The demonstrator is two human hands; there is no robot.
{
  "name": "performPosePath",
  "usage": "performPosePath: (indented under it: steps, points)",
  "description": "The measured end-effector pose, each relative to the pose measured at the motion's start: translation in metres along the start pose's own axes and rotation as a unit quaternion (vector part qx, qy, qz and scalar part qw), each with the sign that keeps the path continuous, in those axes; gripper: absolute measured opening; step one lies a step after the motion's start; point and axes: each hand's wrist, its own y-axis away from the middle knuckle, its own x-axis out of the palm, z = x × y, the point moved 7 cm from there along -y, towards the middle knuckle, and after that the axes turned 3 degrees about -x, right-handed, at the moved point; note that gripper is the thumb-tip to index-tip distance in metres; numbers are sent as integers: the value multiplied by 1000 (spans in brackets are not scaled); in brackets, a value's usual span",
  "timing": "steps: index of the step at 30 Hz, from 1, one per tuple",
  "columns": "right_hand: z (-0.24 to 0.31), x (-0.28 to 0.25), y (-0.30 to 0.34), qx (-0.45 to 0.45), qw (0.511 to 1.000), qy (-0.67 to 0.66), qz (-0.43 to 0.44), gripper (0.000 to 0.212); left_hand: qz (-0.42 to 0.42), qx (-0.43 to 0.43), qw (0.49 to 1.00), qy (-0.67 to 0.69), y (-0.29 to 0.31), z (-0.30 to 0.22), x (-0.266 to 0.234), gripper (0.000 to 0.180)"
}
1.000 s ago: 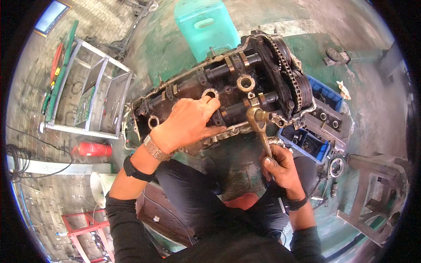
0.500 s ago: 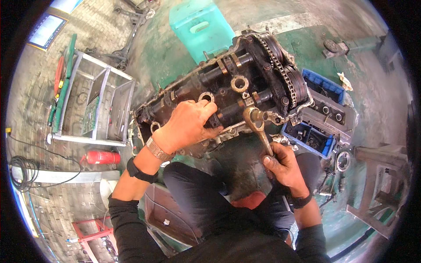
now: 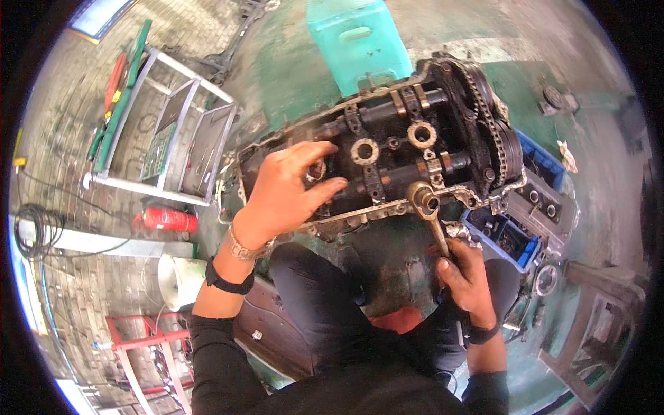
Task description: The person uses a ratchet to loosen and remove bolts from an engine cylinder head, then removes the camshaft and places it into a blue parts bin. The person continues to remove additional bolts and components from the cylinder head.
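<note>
In front of me lies a dark, oily engine cylinder head [image 3: 332, 220] with two camshafts and a timing chain [image 3: 490, 131] at its right end. My left hand [image 3: 280, 187] hovers over its left part, thumb and fingers apart, holding nothing. Under those fingers a round metal opening is partly hidden. Two ring-shaped openings, a middle one [image 3: 365, 151] and a right one [image 3: 420, 135], show between the camshafts. My right hand [image 3: 467, 280] grips a ratchet wrench [image 3: 437, 232] by its handle. The ratchet's head is by the near edge of the cylinder head, its round socket side facing up.
A turquoise plastic stool [image 3: 360, 48] stands beyond the engine. Blue bins [image 3: 501, 235] of small parts and a valve cover [image 3: 543, 200] lie at the right. At the left are a metal rack [image 3: 166, 124], a red fire extinguisher [image 3: 169, 220] and a red frame [image 3: 149, 339].
My left hand has opened and moved left along the engine, uncovering the middle ring and a camshaft cap. The ratchet has turned in my right hand. The whole view has shifted.
</note>
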Motion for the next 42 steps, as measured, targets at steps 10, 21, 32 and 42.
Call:
performPosePath:
  steps: [10, 21, 32, 42]
  points:
    - [17, 36, -5, -6, 999, -25, 20, 33, -52, -100, 992, 63, 77, 44, 4, 40]
    - [60, 89, -17, -225, 943, 245, 26, 39, 43, -113, 948, 296, 70, 68, 13, 40]
    - [61, 87, -21, -173, 949, 261, 31, 31, 61, -127, 911, 389, 58, 95, 24, 28]
    - [61, 96, -21, -193, 934, 298, 45, 35, 115, -170, 915, 347, 58, 92, 23, 30]
